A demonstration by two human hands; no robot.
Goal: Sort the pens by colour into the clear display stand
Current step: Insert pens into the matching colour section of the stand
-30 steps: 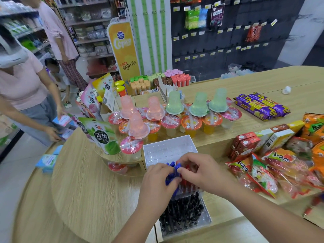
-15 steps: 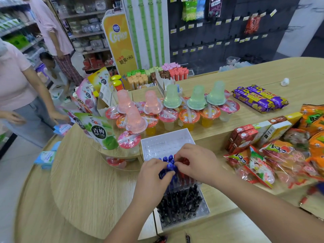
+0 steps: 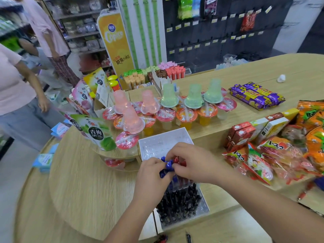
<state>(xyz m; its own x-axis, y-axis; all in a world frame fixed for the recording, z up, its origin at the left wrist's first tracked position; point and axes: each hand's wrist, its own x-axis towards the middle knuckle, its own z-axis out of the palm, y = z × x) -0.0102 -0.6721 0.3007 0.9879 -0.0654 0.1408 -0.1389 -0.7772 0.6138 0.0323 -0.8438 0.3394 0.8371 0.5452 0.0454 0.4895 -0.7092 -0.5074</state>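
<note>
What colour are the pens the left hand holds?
The pens are blue; head view shows them.

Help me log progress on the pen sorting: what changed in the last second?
Little. Both hands stay together over the clear stand, the left hand gripping a bunch of blue pens, the right hand pinching at their caps; nothing was let go. The black pens still fill the near rows, and the far rows remain unfilled.

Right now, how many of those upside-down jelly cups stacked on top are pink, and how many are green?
pink cups: 3
green cups: 3
total: 6
</note>
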